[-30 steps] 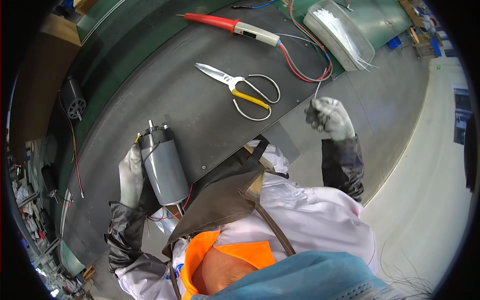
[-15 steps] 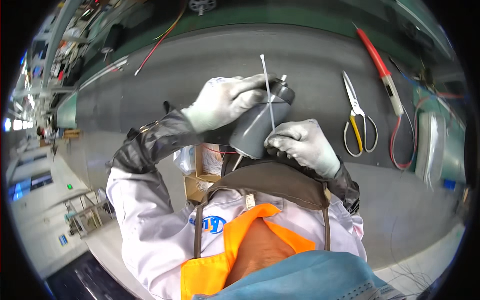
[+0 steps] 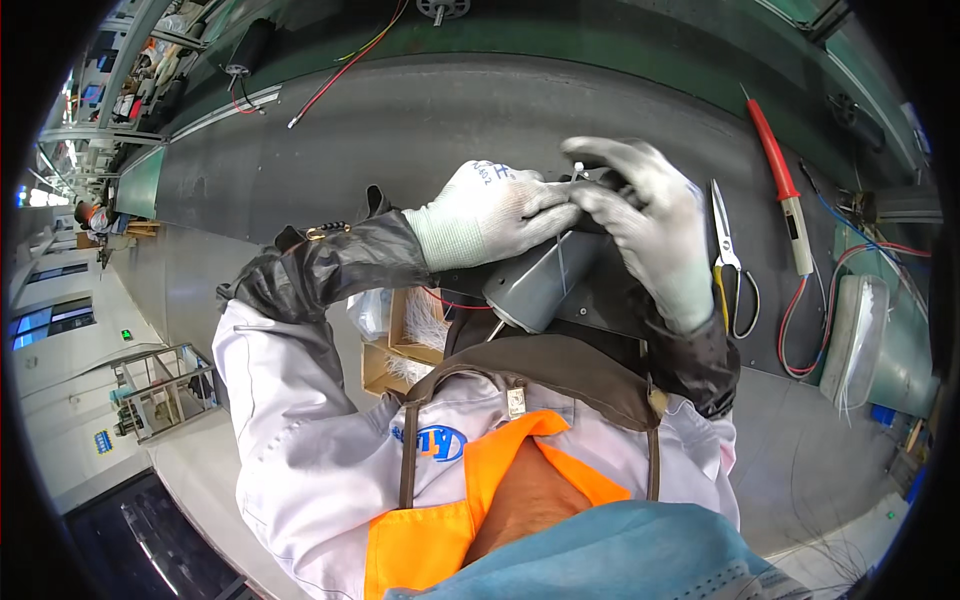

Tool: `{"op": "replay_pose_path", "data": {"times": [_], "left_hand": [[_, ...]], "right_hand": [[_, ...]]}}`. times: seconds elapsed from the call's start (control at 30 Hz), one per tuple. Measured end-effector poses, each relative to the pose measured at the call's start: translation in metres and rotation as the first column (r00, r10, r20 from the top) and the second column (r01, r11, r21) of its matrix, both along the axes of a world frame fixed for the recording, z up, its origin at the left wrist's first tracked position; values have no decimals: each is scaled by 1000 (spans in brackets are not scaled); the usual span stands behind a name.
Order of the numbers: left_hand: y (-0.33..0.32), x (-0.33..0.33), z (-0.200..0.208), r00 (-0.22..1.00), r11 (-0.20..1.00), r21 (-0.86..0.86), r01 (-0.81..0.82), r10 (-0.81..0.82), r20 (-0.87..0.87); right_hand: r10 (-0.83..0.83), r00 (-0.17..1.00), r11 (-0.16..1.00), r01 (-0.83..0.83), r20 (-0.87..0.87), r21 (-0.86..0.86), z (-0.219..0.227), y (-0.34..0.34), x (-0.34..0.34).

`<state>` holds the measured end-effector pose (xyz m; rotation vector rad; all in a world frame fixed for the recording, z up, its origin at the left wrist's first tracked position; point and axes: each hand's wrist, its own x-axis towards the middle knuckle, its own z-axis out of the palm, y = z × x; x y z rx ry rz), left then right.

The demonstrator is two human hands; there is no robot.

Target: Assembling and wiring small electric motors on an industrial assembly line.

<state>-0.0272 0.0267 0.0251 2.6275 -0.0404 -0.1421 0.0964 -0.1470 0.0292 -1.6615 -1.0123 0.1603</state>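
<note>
A grey cylindrical motor with a black far end lies tilted in front of my apron; both hands now cover that far end. Along its side runs a thin white cable tie, whose head shows above my fingertips. My left hand, in a white glove, is closed, its fingertips pressed on the tie over the motor. My gloved right hand is at the tie's head, thumb and forefinger apart on either side of it. A red wire shows by the motor's near end.
Scissors with one yellow handle lie right of my right hand. Beyond them are a red-and-white pen-like tool with a cord and a bundle of clear ties. Open cardboard boxes stand below the table edge. Loose wires lie far left.
My right hand has risen from the tie's lower end to its head, and its fingers have spread. My left fingertips have shifted onto the tie. The motor's far end has become hidden.
</note>
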Motion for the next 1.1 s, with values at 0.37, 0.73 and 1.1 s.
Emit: {"op": "replay_pose_path", "data": {"times": [0.37, 0.73, 1.1], "left_hand": [[37, 13, 39, 815, 961, -97, -258, 162, -557], [41, 2, 62, 572, 653, -388, -651, 85, -816], [11, 12, -5, 765, 430, -637, -639, 441, -470]], "right_hand": [[239, 549, 958, 2, -801, 287, -3, -58, 12], [131, 885, 977, -38, 448, -210, -34, -18, -43], [55, 901, 989, -109, -429, -101, -21, -13, -21]]}}
